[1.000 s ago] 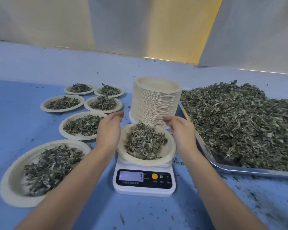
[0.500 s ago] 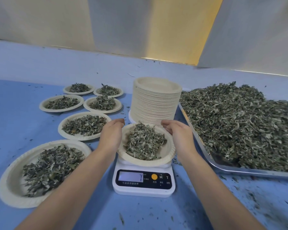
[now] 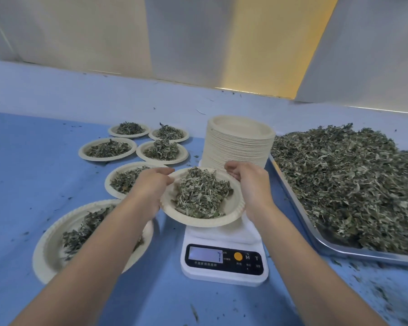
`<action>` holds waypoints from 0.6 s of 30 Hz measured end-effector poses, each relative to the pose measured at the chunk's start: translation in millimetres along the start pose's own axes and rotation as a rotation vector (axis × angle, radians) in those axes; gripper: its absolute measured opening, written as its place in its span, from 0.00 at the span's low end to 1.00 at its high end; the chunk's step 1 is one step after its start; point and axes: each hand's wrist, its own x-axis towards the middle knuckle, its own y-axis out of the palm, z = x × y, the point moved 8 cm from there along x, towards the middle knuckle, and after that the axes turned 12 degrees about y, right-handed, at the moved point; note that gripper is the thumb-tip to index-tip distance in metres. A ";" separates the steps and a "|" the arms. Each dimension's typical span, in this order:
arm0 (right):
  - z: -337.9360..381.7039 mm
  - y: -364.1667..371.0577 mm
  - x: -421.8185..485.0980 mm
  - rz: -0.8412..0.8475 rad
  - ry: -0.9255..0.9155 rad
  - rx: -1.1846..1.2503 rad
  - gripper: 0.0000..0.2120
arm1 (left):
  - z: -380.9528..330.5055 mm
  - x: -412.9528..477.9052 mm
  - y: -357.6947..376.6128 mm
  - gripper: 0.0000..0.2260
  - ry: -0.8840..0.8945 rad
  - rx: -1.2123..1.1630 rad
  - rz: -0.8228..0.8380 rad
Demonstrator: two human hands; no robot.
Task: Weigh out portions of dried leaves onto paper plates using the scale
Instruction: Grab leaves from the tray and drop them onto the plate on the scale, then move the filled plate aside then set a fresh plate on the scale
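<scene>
Plate of loose leaves, light, flimsy: my left hand and right hand pinch opposite rims, keeping it level.

Blue table: plates, scale, tray.

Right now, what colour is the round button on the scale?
Orange button on the scale's black panel; head view.
</scene>
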 end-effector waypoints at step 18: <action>15.2 179.6 -27.7 0.209 -0.007 -0.146 0.11 | 5.3 33.2 -192.8 0.18 0.102 -0.237 -0.829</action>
